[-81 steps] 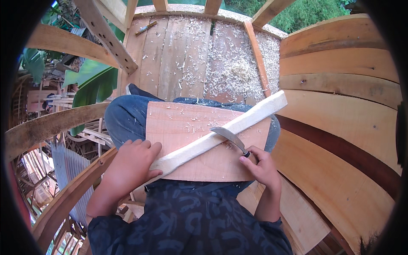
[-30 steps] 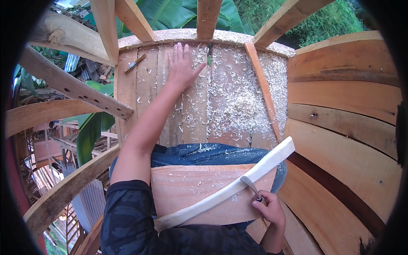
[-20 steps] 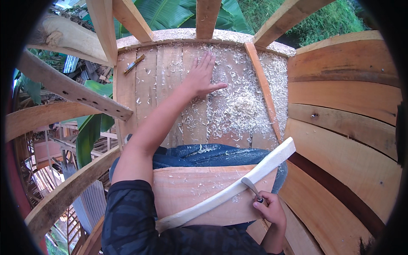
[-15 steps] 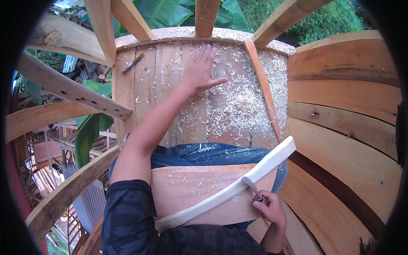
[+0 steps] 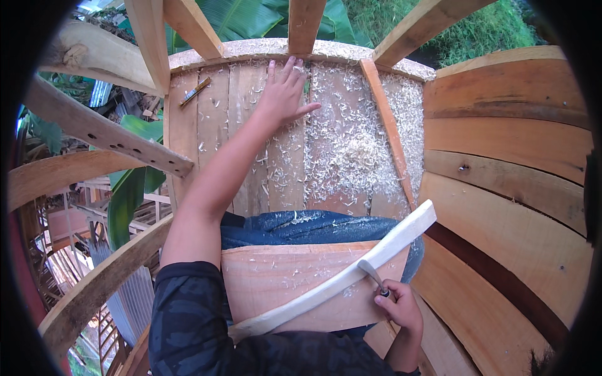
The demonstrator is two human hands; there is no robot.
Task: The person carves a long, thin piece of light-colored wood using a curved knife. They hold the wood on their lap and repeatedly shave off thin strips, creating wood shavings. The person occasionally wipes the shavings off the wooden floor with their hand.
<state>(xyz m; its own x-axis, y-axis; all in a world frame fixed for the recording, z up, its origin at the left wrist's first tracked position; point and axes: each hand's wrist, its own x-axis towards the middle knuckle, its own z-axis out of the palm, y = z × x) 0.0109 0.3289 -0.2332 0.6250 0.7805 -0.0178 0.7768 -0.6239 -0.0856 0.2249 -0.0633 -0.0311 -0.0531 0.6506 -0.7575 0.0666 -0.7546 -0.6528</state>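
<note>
My left hand (image 5: 285,94) lies on the plank floor (image 5: 248,125) near its far edge, fingers spread and holding nothing. Wood shavings (image 5: 360,153) cover the planks beside it, heaped thickest to its right. In my right hand (image 5: 402,307) is a hooked carving knife (image 5: 371,271), its curved blade resting against a pale, curved wooden strip (image 5: 326,289). That strip slants across a wide board (image 5: 276,266) on my lap, its lower left end running under my left arm. A few shavings lie on the board and on my blue trousers (image 5: 313,225).
A narrow orange-brown wooden batten (image 5: 387,122) slants over the floor at right. At the far left of the planks lies a small yellow-brown stick-like item (image 5: 195,91). Curved ribs (image 5: 106,147) stand on the left, and a planked wall (image 5: 501,144) rises on the right.
My left hand has slid a little to the left over the planks, fingers spread wider. Some planks near it show fewer shavings. The right hand and knife have hardly moved.
</note>
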